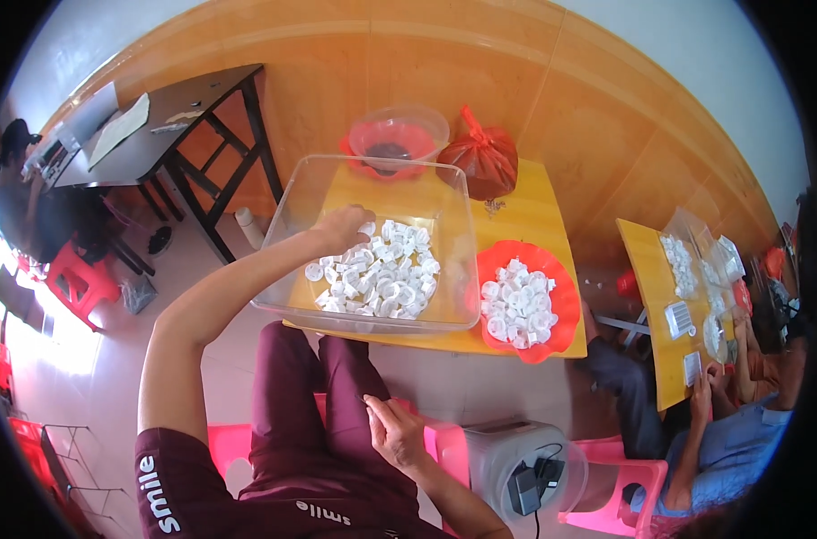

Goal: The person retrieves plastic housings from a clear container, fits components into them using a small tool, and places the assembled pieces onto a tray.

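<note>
You are sitting at the near side of a yellow surface (534, 216), with a large clear bin (460, 269) standing on it. Your left hand (344, 227) is reaching in over the bin's left wall, to the far left of the loose white plastic parts (390, 278). Its fingers are curling beside a white piece (367, 229); whether they are pinching it, I cannot tell. Your right hand (399, 436) is hanging low by your right thigh, well apart from the bin. Its index finger is pointing left and the others are bending in; something thin and dark may be showing at the tip, too small to make out, so I cannot tell about a grip.

The loose parts are lying jumbled across the bin's floor, mostly toward the near and right sides. Just right of the bin, a red bowl (566, 305) is holding a second heap (519, 304) of similar white pieces.

Progress, judging by the heaps: work is looking partway. The bowl is carrying a good pile, the bin a broader one, so plenty is remaining loose. Which heap is the finished one is not showing.

Far side: a tied red bag (485, 162) is sitting right of a clear basin (426, 121).
</note>
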Tool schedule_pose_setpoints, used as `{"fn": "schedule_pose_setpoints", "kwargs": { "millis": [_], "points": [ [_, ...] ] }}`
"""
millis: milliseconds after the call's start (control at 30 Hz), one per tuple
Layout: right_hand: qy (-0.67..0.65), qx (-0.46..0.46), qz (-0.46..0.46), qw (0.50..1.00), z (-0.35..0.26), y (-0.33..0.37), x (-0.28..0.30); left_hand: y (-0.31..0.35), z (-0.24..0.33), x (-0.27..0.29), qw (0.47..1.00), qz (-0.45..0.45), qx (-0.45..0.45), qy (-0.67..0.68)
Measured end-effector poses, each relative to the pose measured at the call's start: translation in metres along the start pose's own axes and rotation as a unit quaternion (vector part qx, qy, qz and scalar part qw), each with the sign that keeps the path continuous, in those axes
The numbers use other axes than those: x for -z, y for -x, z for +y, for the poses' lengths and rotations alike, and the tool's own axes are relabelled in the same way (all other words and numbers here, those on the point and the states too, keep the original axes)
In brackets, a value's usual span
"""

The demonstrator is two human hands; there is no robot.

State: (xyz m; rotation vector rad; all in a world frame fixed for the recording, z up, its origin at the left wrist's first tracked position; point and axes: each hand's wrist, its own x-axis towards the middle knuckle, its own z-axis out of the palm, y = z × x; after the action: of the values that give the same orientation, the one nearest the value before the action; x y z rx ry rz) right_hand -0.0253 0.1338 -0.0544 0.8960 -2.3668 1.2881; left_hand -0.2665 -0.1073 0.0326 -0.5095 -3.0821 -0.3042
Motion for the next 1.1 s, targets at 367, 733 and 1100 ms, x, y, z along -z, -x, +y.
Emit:
{"fn": "schedule_pose_setpoints", "kwargs": {
  "millis": [367, 733, 1100],
  "points": [
    [-0.226, -0.204, 0.058, 0.951, 0.005, -0.002, 0.02, 0.125, 0.145, 0.049, 0.889, 0.131, -0.058, 0.436],
    [-0.354, -0.218, 0.11, 0.903, -0.06, -0.017, 0.082, 0.216, 0.199, -0.033, 0.784, 0.174, -0.003, 0.596],
    [-0.391, -0.19, 0.142, 0.889, -0.088, -0.01, 0.091, 0.231, 0.22, -0.027, 0.694, 0.204, -0.093, 0.684]
  ]
}}
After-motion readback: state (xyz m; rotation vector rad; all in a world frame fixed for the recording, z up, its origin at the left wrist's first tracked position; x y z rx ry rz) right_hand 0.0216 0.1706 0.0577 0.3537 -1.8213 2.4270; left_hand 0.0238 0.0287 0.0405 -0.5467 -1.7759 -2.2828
